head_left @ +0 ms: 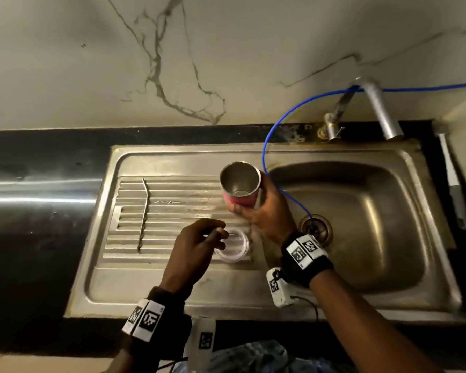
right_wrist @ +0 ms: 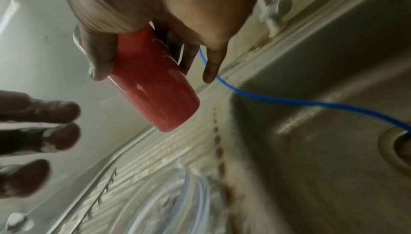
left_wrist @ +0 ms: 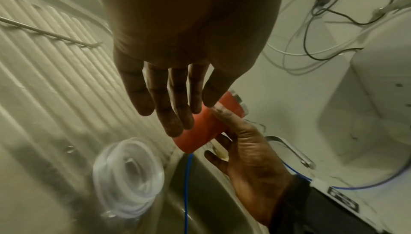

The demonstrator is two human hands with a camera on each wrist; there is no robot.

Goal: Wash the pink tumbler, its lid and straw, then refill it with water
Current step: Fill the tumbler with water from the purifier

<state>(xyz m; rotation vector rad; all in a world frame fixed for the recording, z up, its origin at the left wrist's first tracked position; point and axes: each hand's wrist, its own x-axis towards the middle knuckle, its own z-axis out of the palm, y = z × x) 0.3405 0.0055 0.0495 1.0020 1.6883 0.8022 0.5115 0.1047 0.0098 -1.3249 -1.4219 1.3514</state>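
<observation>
My right hand (head_left: pixel 264 211) grips the pink tumbler (head_left: pixel 241 188) around its lower body, holding it tilted above the sink (head_left: pixel 253 300) drainboard, just left of the basin. My left hand (head_left: pixel 193 247) hovers loose-fingered and empty over the clear lid (head_left: pixel 236 247), which lies on the drainboard below the tumbler. The straw (head_left: pixel 145 214) lies across the ribs well left of both
</observation>
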